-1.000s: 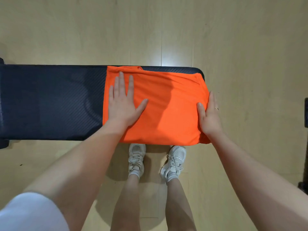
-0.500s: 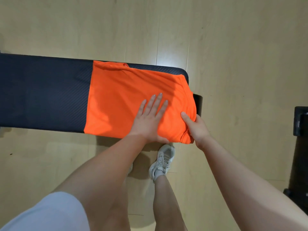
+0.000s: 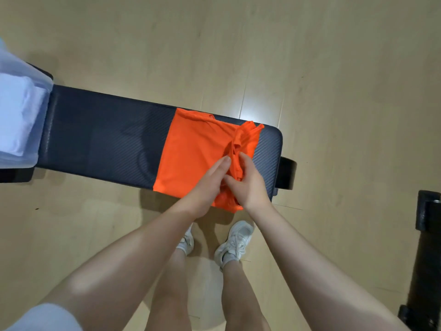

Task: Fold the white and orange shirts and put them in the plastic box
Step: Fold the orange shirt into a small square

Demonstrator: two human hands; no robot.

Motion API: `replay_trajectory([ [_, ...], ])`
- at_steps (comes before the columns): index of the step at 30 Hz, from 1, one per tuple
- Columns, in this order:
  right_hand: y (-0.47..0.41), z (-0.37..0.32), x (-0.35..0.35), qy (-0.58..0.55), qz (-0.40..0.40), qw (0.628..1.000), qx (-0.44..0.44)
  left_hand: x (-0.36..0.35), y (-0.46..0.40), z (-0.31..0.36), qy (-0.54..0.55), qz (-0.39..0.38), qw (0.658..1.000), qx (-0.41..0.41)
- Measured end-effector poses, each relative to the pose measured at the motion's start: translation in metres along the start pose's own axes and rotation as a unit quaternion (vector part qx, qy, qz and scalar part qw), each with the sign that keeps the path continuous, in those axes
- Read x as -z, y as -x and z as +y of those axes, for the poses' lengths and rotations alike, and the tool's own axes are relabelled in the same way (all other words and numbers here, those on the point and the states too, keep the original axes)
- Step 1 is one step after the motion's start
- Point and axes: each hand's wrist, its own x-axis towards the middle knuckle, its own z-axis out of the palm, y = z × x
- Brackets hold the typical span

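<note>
The orange shirt lies on the bench, its right edge bunched in the right hand — grip closed on cloth. The left hand lies flat, fingers extended. The gathered edge should be carried over evenly — layers kept aligned — toward the plastic box side.

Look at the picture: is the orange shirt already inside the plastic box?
No, the orange shirt lies on the dark bench, apart from the plastic box at the far left.
</note>
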Motion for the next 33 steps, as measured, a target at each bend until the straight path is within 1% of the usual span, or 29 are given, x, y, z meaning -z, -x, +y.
replay_trajectory([
  [2, -0.003, -0.018, -0.025, 0.004, -0.053, 0.998, 0.019, 0.025, -0.001, 0.000, 0.043, 0.047, 0.998, -0.014],
  [4, -0.007, -0.031, -0.048, 0.011, -0.128, 0.991, 0.038, 0.056, -0.002, 0.001, 0.060, 0.086, 0.994, -0.011],
  [5, -0.010, -0.034, -0.058, 0.023, -0.159, 0.986, 0.050, 0.072, -0.003, 0.001, 0.062, 0.093, 0.994, 0.000],
  [7, -0.020, -0.036, -0.067, 0.055, -0.181, 0.981, 0.047, 0.103, -0.005, -0.004, 0.037, 0.098, 0.994, 0.025],
  [9, -0.035, -0.037, -0.066, 0.063, -0.169, 0.983, 0.017, 0.123, -0.006, -0.011, -0.008, 0.091, 0.995, 0.038],
  [10, -0.042, -0.038, -0.064, 0.073, -0.160, 0.984, 0.017, 0.128, -0.007, -0.015, -0.024, 0.092, 0.995, 0.039],
  [11, -0.051, -0.038, -0.062, 0.101, -0.142, 0.984, 0.034, 0.131, -0.009, -0.018, -0.053, 0.101, 0.993, 0.033],
  [12, -0.059, -0.039, -0.059, 0.153, -0.108, 0.980, 0.071, 0.132, -0.011, -0.020, -0.087, 0.113, 0.989, 0.026],
  [14, -0.078, -0.042, -0.055, 0.240, -0.045, 0.958, 0.152, 0.132, -0.016, -0.024, -0.200, 0.125, 0.972, -0.004],
  [15, -0.088, -0.045, -0.055, 0.267, -0.027, 0.948, 0.170, 0.131, -0.017, -0.025, -0.256, 0.120, 0.959, -0.020],
  [16, -0.096, -0.048, -0.055, 0.287, -0.018, 0.942, 0.174, 0.131, -0.020, -0.028, -0.289, 0.112, 0.950, -0.037],
  [19, -0.119, -0.054, -0.059, 0.321, -0.032, 0.933, 0.159, 0.139, -0.022, -0.031, -0.319, 0.065, 0.942, -0.084],
  [21, -0.128, -0.056, -0.062, 0.330, -0.034, 0.931, 0.149, 0.146, -0.023, -0.031, -0.311, 0.065, 0.941, -0.114],
  [22, -0.129, -0.057, -0.063, 0.335, -0.028, 0.930, 0.146, 0.149, -0.022, -0.030, -0.289, 0.080, 0.946, -0.124],
  [24, -0.130, -0.055, -0.064, 0.338, -0.003, 0.930, 0.141, 0.151, -0.019, -0.023, -0.212, 0.107, 0.963, -0.130],
  [26, -0.127, -0.054, -0.064, 0.336, 0.036, 0.929, 0.152, 0.152, -0.016, -0.018, -0.140, 0.115, 0.976, -0.124],
  [27, -0.124, -0.054, -0.065, 0.331, 0.054, 0.928, 0.164, 0.154, -0.016, -0.019, -0.129, 0.120, 0.977, -0.118],
  [28, -0.123, -0.054, -0.066, 0.323, 0.064, 0.927, 0.178, 0.157, -0.017, -0.021, -0.140, 0.130, 0.976, -0.105],
  [29, -0.122, -0.054, -0.068, 0.314, 0.066, 0.928, 0.191, 0.159, -0.018, -0.024, -0.180, 0.148, 0.969, -0.085],
  [31, -0.122, -0.053, -0.073, 0.293, 0.063, 0.933, 0.201, 0.160, -0.018, -0.030, -0.291, 0.169, 0.941, -0.035],
  [33, -0.123, -0.053, -0.076, 0.267, 0.068, 0.939, 0.206, 0.156, -0.019, -0.034, -0.382, 0.155, 0.911, -0.007],
])
